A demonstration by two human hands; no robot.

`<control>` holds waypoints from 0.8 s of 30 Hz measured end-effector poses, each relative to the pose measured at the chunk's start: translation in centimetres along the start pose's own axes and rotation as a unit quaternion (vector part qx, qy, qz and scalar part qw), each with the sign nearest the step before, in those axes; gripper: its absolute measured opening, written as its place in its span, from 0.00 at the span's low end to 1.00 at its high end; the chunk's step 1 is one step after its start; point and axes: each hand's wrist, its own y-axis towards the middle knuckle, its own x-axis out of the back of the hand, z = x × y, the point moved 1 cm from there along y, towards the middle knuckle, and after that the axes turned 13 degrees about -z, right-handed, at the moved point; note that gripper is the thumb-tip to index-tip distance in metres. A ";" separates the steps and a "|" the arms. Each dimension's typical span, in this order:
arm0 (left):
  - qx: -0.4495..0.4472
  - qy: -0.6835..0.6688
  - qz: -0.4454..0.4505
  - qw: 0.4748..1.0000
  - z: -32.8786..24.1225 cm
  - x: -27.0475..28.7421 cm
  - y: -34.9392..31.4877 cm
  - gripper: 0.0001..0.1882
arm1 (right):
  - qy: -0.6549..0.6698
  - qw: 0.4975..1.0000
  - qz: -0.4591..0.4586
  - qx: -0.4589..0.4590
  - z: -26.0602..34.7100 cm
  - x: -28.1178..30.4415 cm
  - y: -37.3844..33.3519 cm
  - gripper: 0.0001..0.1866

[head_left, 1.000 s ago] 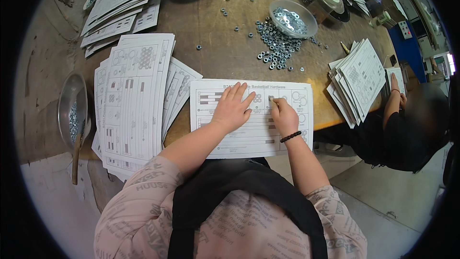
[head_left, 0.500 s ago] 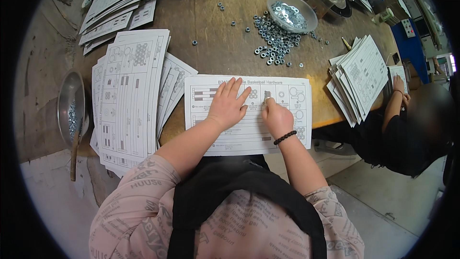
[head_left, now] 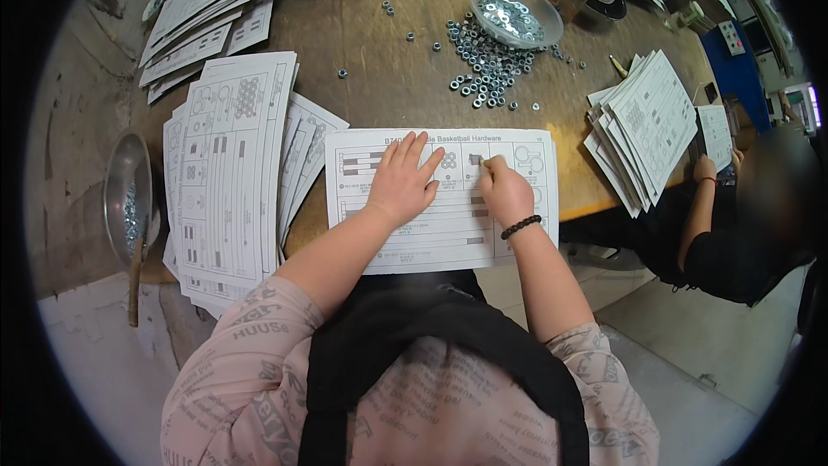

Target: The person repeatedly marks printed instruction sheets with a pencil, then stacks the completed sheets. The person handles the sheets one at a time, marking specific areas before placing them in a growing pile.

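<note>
A white printed sheet (head_left: 388,250) with hardware drawings in boxes lies in front of me at the table's near edge. Spread flat on its left half, my left hand (head_left: 402,179) has its fingers apart and presses the paper. My right hand (head_left: 511,192), with a dark beaded bracelet at the wrist, is closed with thumb and forefinger pinched at a box in the upper row, beside a small dark printed square. Whatever the pinch may hold is too small to make out.
Stacked printed sheets (head_left: 240,147) stand to the left, another stack (head_left: 651,125) to the right. Loose metal nuts (head_left: 492,69) lie beyond, beside a plastic bowl (head_left: 556,32) of metal pieces. A metal pan (head_left: 116,185) sits far left. A co-worker's arm (head_left: 700,207) shows at right.
My right hand has moved a little right and up across the sheet, uncovering more of the dark square. The left hand stays flat in place. The whole view has shifted slightly.
</note>
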 end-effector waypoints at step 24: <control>0.202 0.017 0.078 0.976 3.2 4.8 1.3 0.15 | 0.275 0.961 -0.004 0.011 -2.3 0.7 -12.0 0.12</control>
